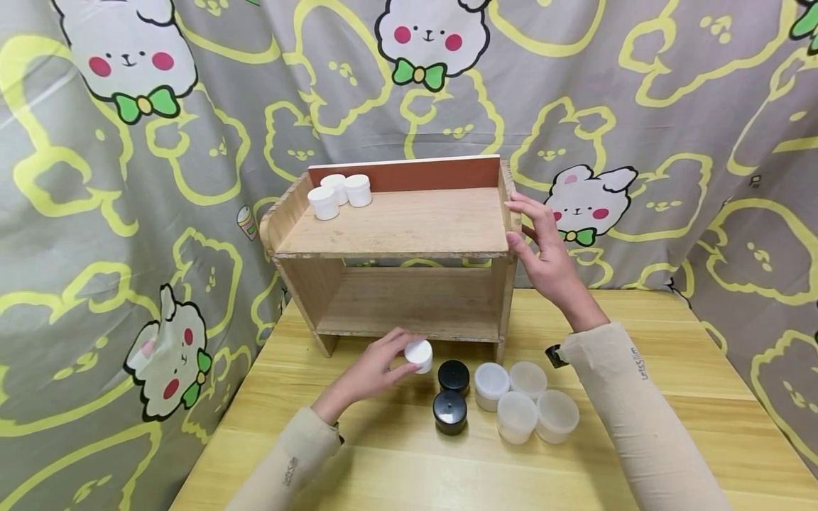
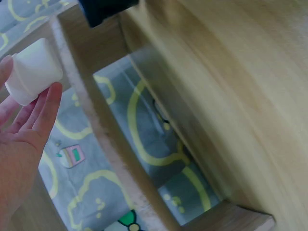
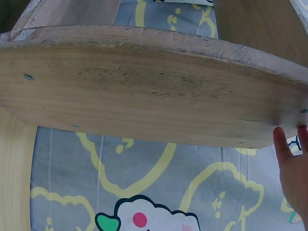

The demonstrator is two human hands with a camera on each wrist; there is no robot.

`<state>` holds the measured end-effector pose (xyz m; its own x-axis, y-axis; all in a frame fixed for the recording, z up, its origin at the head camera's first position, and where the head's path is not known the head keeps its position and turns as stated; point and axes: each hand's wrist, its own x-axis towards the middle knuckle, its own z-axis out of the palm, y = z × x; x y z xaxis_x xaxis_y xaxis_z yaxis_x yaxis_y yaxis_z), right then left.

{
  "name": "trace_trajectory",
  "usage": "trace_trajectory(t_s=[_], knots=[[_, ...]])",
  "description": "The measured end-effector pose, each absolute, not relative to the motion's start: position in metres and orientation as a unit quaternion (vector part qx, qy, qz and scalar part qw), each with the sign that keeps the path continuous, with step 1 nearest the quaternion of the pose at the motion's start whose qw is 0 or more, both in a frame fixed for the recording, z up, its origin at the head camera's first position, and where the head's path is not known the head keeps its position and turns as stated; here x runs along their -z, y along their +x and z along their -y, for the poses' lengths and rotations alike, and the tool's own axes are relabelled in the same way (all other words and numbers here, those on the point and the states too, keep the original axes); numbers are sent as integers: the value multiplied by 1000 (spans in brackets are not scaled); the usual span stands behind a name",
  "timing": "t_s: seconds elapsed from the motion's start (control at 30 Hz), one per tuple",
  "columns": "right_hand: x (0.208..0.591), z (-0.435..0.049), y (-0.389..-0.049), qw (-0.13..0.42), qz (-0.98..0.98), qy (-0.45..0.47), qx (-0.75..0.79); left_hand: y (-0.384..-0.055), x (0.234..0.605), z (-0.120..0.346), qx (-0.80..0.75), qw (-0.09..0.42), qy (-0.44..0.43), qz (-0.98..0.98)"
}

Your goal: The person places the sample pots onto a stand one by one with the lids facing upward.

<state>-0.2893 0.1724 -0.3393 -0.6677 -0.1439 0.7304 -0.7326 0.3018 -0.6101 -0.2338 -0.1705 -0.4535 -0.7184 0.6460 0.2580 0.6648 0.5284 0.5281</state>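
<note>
In front of the wooden shelf [image 1: 409, 227], my left hand [image 1: 377, 365] pinches a small white lidded jar [image 1: 419, 355] between thumb and fingers. The left wrist view shows that white jar [image 2: 36, 70] tilted, with fingertips along its side. My right hand [image 1: 546, 252] rests on the upper right side panel of the shelf, fingers spread. In the right wrist view its fingertips [image 3: 279, 137] touch the side panel [image 3: 154, 91]. Three more white jars [image 1: 324, 203] stand grouped at the left end of the top board.
Two black-lidded jars [image 1: 450, 411] stand on the table [image 1: 383, 468] just right of my left hand. Beside them is a cluster of several translucent tubs [image 1: 516, 415]. The shelf's lower board [image 1: 415, 301] sits above the table on side legs. A patterned curtain [image 1: 224, 177] hangs behind.
</note>
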Motion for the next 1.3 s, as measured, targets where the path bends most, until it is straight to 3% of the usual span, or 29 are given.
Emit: trace_trajectory(t_s=[1.3], knots=[[339,-171,-288,286,748,293,-522,-222,345,170,352,179,-416,819]])
